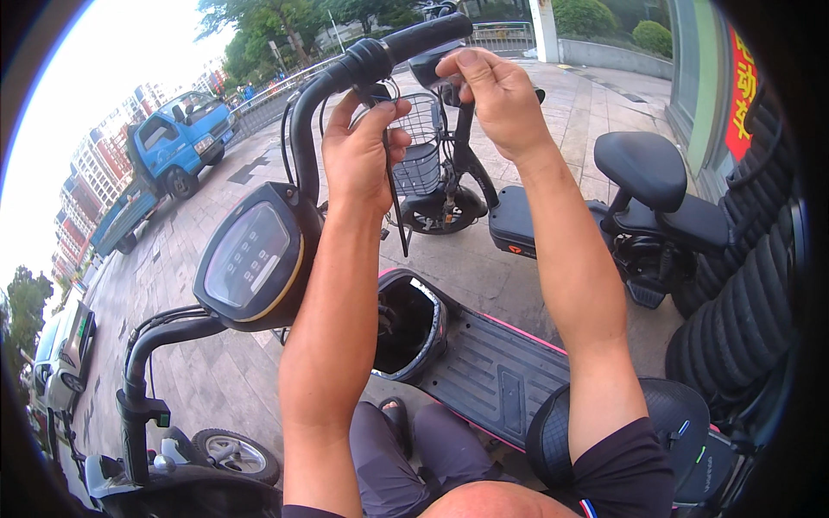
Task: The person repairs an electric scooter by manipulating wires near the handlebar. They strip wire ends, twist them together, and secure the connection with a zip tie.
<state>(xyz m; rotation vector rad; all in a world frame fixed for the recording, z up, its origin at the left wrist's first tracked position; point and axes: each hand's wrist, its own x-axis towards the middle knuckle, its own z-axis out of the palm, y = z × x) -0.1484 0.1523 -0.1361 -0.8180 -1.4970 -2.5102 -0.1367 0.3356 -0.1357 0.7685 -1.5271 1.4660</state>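
Observation:
Under the handlebar's control housing [363, 61], my left hand [366, 146] has thumb and fingers closed on thin cables. A black strip or cable [396, 201] hangs down from that hand. My right hand [495, 94] is raised beside the black handlebar grip [431, 35], its thumb and index finger pinched together; whether something small lies between them is not visible. The scooter's instrument display [247, 256] sits to the left of my left forearm. An open black container [407, 324] stands at the front of the ribbed footboard [505, 369].
A second electric scooter with a wire basket [418, 171] and black saddle [640, 169] stands ahead. Stacked tyres [732, 343] are at right. The other handlebar end [135, 434] and a wheel [236, 453] are lower left. A blue truck [170, 146] stands farther off.

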